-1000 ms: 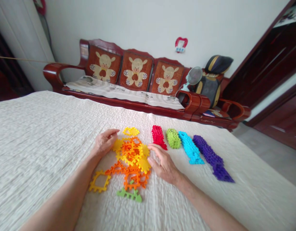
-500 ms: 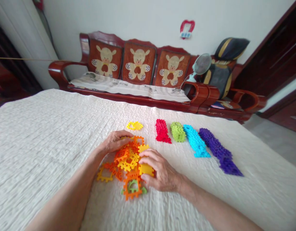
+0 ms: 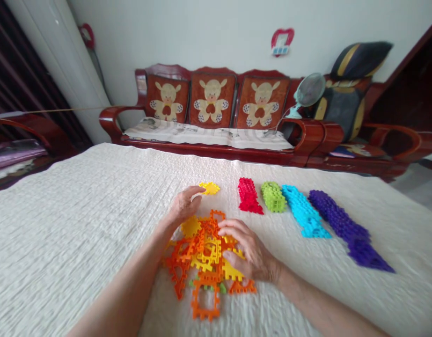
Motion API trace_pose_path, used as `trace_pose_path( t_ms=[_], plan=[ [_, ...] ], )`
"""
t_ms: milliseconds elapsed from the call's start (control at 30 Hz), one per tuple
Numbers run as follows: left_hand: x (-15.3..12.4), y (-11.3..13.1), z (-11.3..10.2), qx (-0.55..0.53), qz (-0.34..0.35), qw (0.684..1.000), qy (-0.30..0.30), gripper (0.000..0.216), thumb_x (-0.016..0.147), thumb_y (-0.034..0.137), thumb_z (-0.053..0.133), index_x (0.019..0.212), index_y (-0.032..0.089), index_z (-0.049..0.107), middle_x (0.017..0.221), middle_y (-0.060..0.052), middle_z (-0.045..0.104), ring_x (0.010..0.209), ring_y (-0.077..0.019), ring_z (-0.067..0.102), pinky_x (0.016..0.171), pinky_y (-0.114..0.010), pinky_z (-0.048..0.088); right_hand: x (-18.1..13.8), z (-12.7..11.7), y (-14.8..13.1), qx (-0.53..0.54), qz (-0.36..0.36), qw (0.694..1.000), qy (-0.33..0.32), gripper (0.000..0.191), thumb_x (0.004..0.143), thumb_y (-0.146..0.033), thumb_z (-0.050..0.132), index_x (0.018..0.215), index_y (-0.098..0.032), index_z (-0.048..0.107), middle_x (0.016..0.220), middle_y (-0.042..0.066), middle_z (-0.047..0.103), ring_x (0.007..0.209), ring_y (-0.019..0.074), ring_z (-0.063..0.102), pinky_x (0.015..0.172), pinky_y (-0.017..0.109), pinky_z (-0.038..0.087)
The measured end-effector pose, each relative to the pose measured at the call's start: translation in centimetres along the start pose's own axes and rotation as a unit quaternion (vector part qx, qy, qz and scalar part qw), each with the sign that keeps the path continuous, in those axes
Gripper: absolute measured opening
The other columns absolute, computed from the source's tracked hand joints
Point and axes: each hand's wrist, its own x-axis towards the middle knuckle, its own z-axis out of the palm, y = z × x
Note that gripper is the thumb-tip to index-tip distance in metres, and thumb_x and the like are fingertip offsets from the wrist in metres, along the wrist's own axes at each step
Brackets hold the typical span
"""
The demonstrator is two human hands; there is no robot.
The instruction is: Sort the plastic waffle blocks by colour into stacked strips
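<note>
Orange and yellow interlocking plastic tiles point(image 3: 211, 277) lie heaped on quilted cloth point(image 3: 96, 201) between the loosely parted left hand point(image 3: 186, 204) and spread right hand point(image 3: 251, 250), likely set apart from single-colour stacks point(image 3: 304, 213) to avoid mixing.

Toward the cropped near edge of the white quilted cloth point(image 3: 78, 210), an orange square plastic frame point(image 3: 206, 313) partly hides a green toothed plastic piece point(image 3: 223, 288), the right hand point(image 3: 250, 252) covers part of a yellow toothed plastic plate point(image 3: 230, 270), and both forearms point(image 3: 120, 285) are cut off.
</note>
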Motion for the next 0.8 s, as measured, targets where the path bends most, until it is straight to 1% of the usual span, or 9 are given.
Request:
trace_pose_path(
  t_ms=[67,133,200,267,367,500,633,700,800],
  plan=[
    [1.4,-0.4,0.8,0.068,0.044,0.997,-0.008,0.040,0.082,0.025,0.047,0.117,0.018,0.063,0.128,-0.009,0.061,0.119,-0.0226,0.055,0.104,-0.038,0.043,-0.1,0.0,0.2,0.005,0.008,1.000,0.008,0.039,0.082,-0.031,0.057,0.120,-0.022,0.053,0.132,0.011,0.052,0.124,0.0254,0.047,0.105,0.045,0.040],
    [2.6,-0.8,1.7,0.128,0.045,0.990,-0.032,0.046,0.082,0.025,0.050,0.127,0.015,0.057,0.138,-0.013,0.052,0.128,-0.0257,0.047,0.109,-0.042,0.037,-0.2,0.1,0.4,-0.001,0.009,1.000,0.009,0.044,0.082,-0.031,0.058,0.124,-0.021,0.051,0.138,0.012,0.047,0.129,0.0262,0.044,0.107,0.046,0.038],
    [3.4,-1.0,2.3,0.177,0.039,0.981,-0.076,0.046,0.084,0.027,0.050,0.128,0.017,0.055,0.139,-0.013,0.051,0.130,-0.0276,0.045,0.109,-0.046,0.036,-0.2,0.2,0.5,-0.008,0.014,1.000,0.013,0.045,0.081,-0.031,0.059,0.124,-0.020,0.051,0.141,0.013,0.045,0.131,0.0266,0.042,0.108,0.047,0.037],
    [3.5,-1.0,2.4,0.195,0.061,0.970,-0.129,0.042,0.084,0.024,0.049,0.125,0.018,0.058,0.136,-0.011,0.054,0.127,-0.0263,0.047,0.109,-0.045,0.037,-0.1,0.4,0.6,-0.010,0.023,1.000,0.018,0.043,0.081,-0.030,0.059,0.122,-0.019,0.053,0.140,0.014,0.046,0.130,0.0261,0.043,0.108,0.046,0.037],
    [2.7,-0.6,1.5,0.180,0.105,0.960,-0.185,0.041,0.081,0.018,0.047,0.120,0.017,0.061,0.132,-0.010,0.057,0.125,-0.0219,0.049,0.110,-0.039,0.036,0.1,0.6,1.0,-0.006,0.024,0.999,0.020,0.038,0.082,-0.027,0.058,0.118,-0.017,0.056,0.134,0.015,0.052,0.125,0.0246,0.049,0.106,0.044,0.040],
    [0.3,0.5,-0.9,0.151,0.100,0.957,-0.229,0.039,0.080,0.019,0.050,0.116,0.020,0.064,0.129,-0.007,0.061,0.123,-0.0210,0.052,0.109,-0.036,0.038,0.2,0.7,1.3,0.008,0.025,0.998,0.053,0.033,0.083,-0.026,0.055,0.113,-0.015,0.058,0.124,0.014,0.059,0.117,0.0226,0.056,0.101,0.041,0.044],
    [-3.0,2.2,-3.1,0.149,0.070,0.961,-0.224,0.034,0.083,0.022,0.048,0.113,0.022,0.066,0.121,-0.005,0.065,0.115,-0.0196,0.058,0.105,-0.034,0.042,0.4,0.7,1.3,0.014,0.040,0.997,0.059,0.033,0.082,-0.029,0.055,0.112,-0.017,0.059,0.117,0.012,0.064,0.110,0.0225,0.059,0.098,0.040,0.046],
    [-5.1,3.0,-3.5,0.164,0.053,0.966,-0.193,0.034,0.085,0.025,0.050,0.115,0.023,0.065,0.122,-0.006,0.065,0.116,-0.0206,0.058,0.105,-0.035,0.043,0.5,0.9,1.2,0.008,0.040,0.998,0.050,0.035,0.081,-0.031,0.055,0.113,-0.017,0.060,0.117,0.012,0.064,0.111,0.0229,0.059,0.099,0.041,0.046],
    [-8.5,4.1,-3.3,0.183,0.015,0.975,-0.128,0.037,0.088,0.034,0.051,0.122,0.023,0.060,0.128,-0.010,0.059,0.116,-0.0236,0.057,0.101,-0.039,0.046,0.3,1.5,0.6,-0.017,0.043,0.998,0.041,0.039,0.079,-0.034,0.057,0.114,-0.016,0.060,0.121,0.013,0.062,0.116,0.0237,0.057,0.103,0.043,0.042]
  ],
)
